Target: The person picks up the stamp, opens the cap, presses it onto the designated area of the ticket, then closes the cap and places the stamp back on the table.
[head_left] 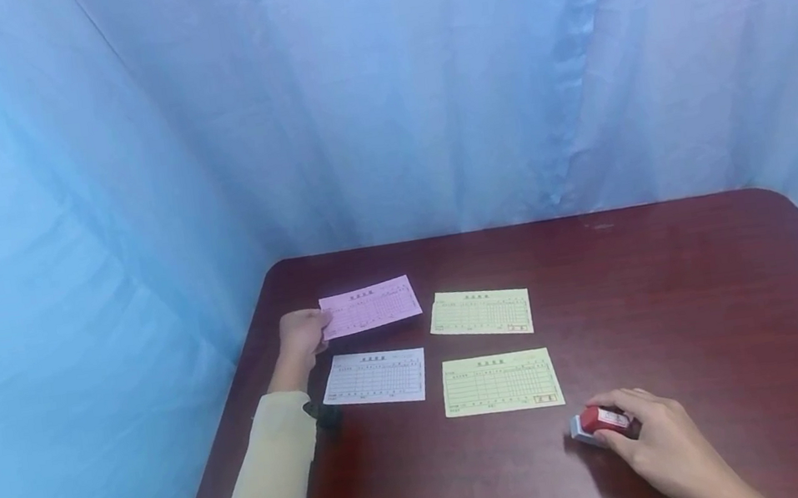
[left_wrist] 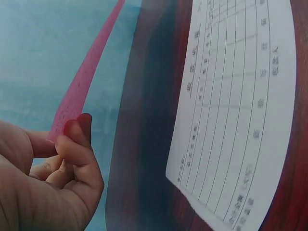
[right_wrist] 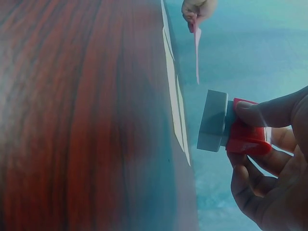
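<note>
A pink printed form slip (head_left: pixel 370 306) is pinched at its left end by my left hand (head_left: pixel 301 332), and the left wrist view shows the slip (left_wrist: pixel 86 77) raised off the table. My right hand (head_left: pixel 662 437) grips a red rubber stamp (head_left: pixel 607 420) with a grey base (right_wrist: pixel 212 120), held above the table at the front right. A white slip (head_left: pixel 375 378) lies just in front of the left hand. Two yellow slips lie right of centre: a far one (head_left: pixel 480 312) and a near one (head_left: pixel 502 383), each with a red boxed mark at its lower right corner.
The dark red wooden table (head_left: pixel 717 308) extends to the right of the slips. Blue curtains (head_left: pixel 409 96) hang behind the table and along its left side. A dark object (head_left: pixel 326 414), partly hidden, shows by the left sleeve.
</note>
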`<state>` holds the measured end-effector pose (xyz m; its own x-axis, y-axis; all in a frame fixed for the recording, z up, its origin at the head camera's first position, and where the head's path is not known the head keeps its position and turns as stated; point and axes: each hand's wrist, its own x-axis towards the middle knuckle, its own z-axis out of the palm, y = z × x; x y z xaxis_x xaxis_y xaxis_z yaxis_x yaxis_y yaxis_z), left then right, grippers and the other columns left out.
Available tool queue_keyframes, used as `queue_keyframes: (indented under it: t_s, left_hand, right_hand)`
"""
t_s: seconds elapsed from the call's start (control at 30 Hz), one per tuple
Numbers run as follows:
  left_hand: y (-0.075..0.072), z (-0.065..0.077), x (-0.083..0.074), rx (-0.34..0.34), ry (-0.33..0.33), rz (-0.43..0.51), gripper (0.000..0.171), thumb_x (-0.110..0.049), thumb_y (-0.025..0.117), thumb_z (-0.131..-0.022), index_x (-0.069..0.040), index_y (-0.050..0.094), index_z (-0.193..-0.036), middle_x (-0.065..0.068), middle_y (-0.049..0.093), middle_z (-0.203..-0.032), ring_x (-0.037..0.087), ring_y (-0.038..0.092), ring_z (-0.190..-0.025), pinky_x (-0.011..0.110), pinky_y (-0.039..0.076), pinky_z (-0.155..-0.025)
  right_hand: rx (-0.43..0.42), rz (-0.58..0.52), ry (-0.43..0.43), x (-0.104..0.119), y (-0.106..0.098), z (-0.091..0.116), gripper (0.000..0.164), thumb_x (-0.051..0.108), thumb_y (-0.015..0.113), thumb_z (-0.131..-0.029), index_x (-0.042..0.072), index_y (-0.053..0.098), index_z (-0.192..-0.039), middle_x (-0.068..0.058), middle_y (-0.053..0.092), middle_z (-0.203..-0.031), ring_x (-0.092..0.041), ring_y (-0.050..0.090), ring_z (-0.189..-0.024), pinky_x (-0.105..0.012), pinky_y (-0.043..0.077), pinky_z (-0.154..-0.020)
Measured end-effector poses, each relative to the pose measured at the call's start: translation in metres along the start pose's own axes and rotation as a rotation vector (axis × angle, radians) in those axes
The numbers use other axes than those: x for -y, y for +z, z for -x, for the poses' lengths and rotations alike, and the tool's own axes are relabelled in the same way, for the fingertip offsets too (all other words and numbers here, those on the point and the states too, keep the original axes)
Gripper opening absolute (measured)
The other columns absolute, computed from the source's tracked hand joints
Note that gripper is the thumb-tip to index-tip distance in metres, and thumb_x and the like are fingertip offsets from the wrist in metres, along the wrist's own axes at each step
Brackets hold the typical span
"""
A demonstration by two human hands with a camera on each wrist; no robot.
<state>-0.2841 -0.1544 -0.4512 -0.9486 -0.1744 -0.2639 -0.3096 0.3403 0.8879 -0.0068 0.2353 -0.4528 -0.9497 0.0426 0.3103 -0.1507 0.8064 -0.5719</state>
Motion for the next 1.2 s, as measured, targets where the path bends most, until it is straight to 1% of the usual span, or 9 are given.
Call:
queue_keyframes:
  t_s: [0.2,0.37,0.47,0.6,0.8,0.87,1.03,1.13,1.2]
  left_hand:
    - [0.005,0.009,0.001,0.049,0.001,0.035,0.027,-0.014,0.059,-0.093,0.001,0.063,-0.116,0.014,0.063,-0.094,0.014,0.053,-0.06,0.022,0.042,-0.05]
    - [0.014,0.014,0.004,0.055,-0.002,0.042,0.027,-0.016,0.06,-0.093,0.0,0.063,-0.114,0.013,0.064,-0.091,0.014,0.05,-0.056,0.027,0.041,-0.05]
    - [0.02,0.018,0.005,0.057,0.01,0.026,0.027,-0.016,0.062,-0.091,-0.001,0.064,-0.114,0.012,0.064,-0.091,0.014,0.052,-0.057,0.029,0.043,-0.053]
    - [0.032,0.025,0.006,0.074,0.039,0.007,0.027,-0.014,0.065,-0.089,0.0,0.066,-0.112,0.012,0.064,-0.09,0.013,0.052,-0.056,0.026,0.043,-0.05]
    - [0.046,0.037,0.007,0.073,0.063,0.01,0.026,-0.014,0.067,-0.087,0.001,0.067,-0.108,0.012,0.063,-0.084,0.013,0.046,-0.051,0.026,0.039,-0.046]
    - [0.05,0.043,0.008,0.087,0.064,0.011,0.026,-0.014,0.067,-0.087,0.001,0.067,-0.108,0.011,0.063,-0.083,0.014,0.045,-0.051,0.027,0.038,-0.046]
    - [0.061,0.057,0.008,0.143,0.066,0.003,0.025,-0.015,0.067,-0.088,-0.001,0.067,-0.109,0.01,0.064,-0.086,0.016,0.051,-0.057,0.029,0.042,-0.05]
    - [0.066,0.063,0.008,0.15,0.078,-0.014,0.024,-0.015,0.066,-0.088,-0.002,0.068,-0.108,0.009,0.064,-0.086,0.016,0.051,-0.059,0.028,0.042,-0.05]
    - [0.068,0.066,0.008,0.15,0.084,-0.006,0.023,-0.014,0.067,-0.088,-0.002,0.069,-0.107,0.009,0.064,-0.085,0.015,0.049,-0.056,0.026,0.039,-0.048]
  right_hand:
    - [0.002,-0.005,0.001,0.002,0.0,0.0,0.039,0.006,0.086,-0.062,0.021,0.07,-0.095,0.018,0.061,-0.084,-0.003,0.054,-0.073,-0.019,0.043,-0.063]
    - [0.005,-0.004,-0.011,0.001,-0.002,-0.001,0.04,0.006,0.085,-0.063,0.022,0.07,-0.097,0.018,0.061,-0.086,-0.003,0.055,-0.075,-0.014,0.041,-0.067]
    - [0.008,-0.007,-0.013,0.0,-0.003,-0.001,0.04,0.006,0.085,-0.064,0.022,0.07,-0.097,0.017,0.061,-0.088,-0.004,0.055,-0.077,-0.013,0.04,-0.069]
    - [0.005,-0.004,-0.023,-0.001,-0.003,-0.001,0.039,0.006,0.084,-0.064,0.02,0.07,-0.097,0.016,0.061,-0.088,-0.004,0.055,-0.077,-0.012,0.039,-0.07]
    - [-0.017,0.01,-0.049,-0.002,-0.004,-0.003,0.041,0.005,0.085,-0.062,0.02,0.07,-0.096,0.014,0.063,-0.089,-0.005,0.056,-0.077,-0.013,0.04,-0.07]
    - [-0.018,0.006,-0.052,-0.002,-0.004,-0.002,0.042,0.004,0.085,-0.061,0.021,0.07,-0.096,0.014,0.063,-0.089,-0.005,0.056,-0.077,-0.013,0.04,-0.07]
    - [-0.024,0.006,-0.065,-0.002,-0.003,-0.004,0.041,0.006,0.086,-0.061,0.02,0.07,-0.095,0.016,0.063,-0.087,-0.004,0.055,-0.076,-0.012,0.039,-0.068]
    - [-0.035,0.009,-0.067,-0.002,-0.002,-0.006,0.041,0.007,0.087,-0.06,0.021,0.07,-0.094,0.016,0.063,-0.087,-0.004,0.056,-0.076,-0.011,0.038,-0.069]
    - [-0.039,0.011,-0.067,-0.001,-0.002,-0.006,0.042,0.007,0.088,-0.059,0.021,0.07,-0.094,0.016,0.063,-0.087,-0.004,0.056,-0.076,-0.011,0.038,-0.068]
